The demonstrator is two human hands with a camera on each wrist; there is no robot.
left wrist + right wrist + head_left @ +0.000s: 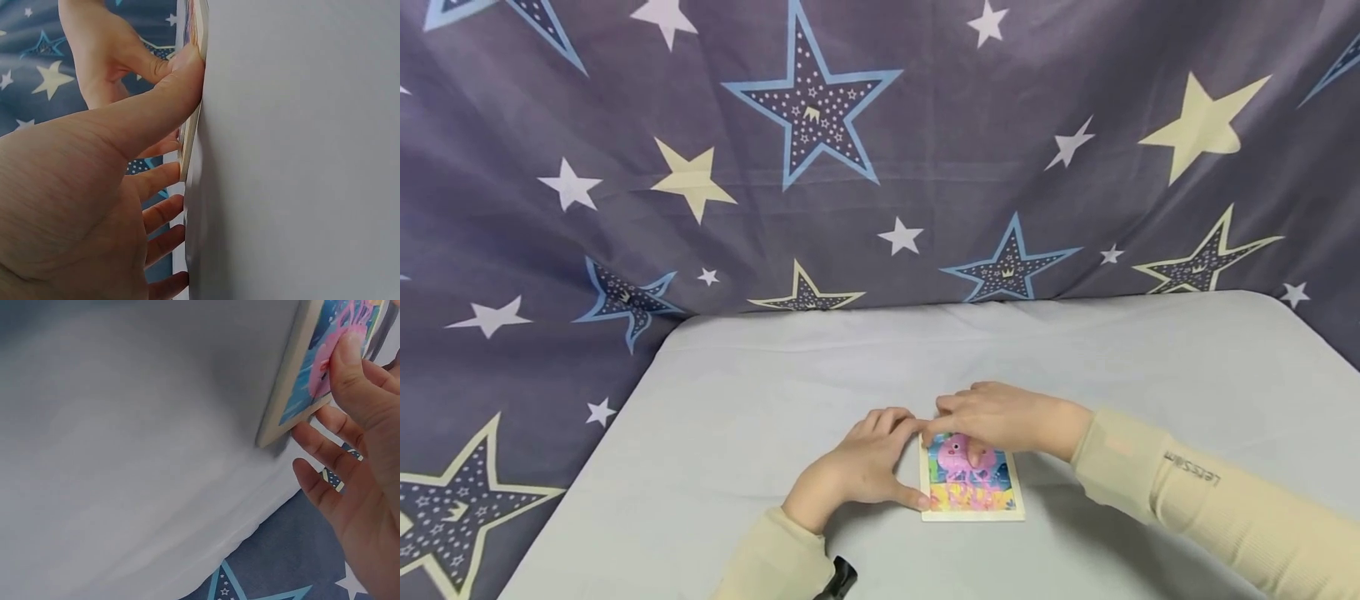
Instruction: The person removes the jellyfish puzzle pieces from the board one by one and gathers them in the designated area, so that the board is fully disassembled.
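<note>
A small jigsaw puzzle point(962, 492) with a pink sea creature on a blue and yellow picture lies in a pale wooden frame point(977, 516) on the bed-like white surface. My left hand point(867, 467) holds its left side, thumb at the near corner and index finger at the far one. The other left fingers touch the cloth in the left wrist view. From the far right my right hand point(996, 419) reaches over the puzzle. Its thumb point(350, 359) presses on the pink figure while fingers rest along the frame's far edge. Part of the picture's top is hidden beneath this hand.
White cloth point(760, 400) covers the flat surface around the puzzle. Behind it and at the left hangs a dark curtain point(925, 167) printed with stars. A black object point(842, 577) shows by the left sleeve point(782, 550).
</note>
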